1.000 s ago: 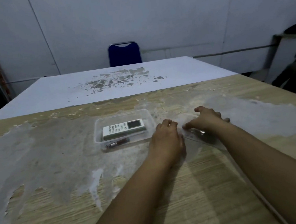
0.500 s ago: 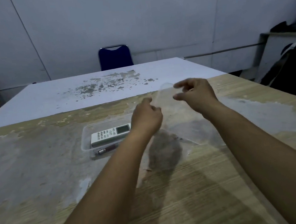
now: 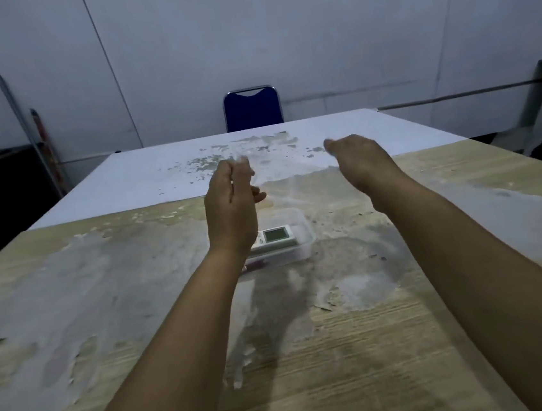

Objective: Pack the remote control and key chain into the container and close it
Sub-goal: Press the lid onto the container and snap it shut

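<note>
A clear plastic container (image 3: 304, 245) sits open on the worn wooden table (image 3: 71, 293). Inside lies a white remote control (image 3: 278, 238) with its grey screen up. A dark reddish key chain (image 3: 256, 266) shows faintly at the container's front wall, mostly hidden by my left wrist. Both hands hold a clear lid (image 3: 289, 170) in the air above and behind the container. My left hand (image 3: 231, 209) grips the lid's left edge, and my right hand (image 3: 360, 162) grips its right edge. The lid is nearly invisible and blurred.
A white tabletop (image 3: 166, 179) with grey flecks adjoins the far edge of the wooden table. A blue chair (image 3: 252, 108) stands behind it against the wall. Poles lean at the left wall (image 3: 38, 136), and dark items sit at the far right.
Both hands picked the lid up from the table to the right of the container and raised it higher, carrying it over the container. The view shifted, so the container now sits centre.
</note>
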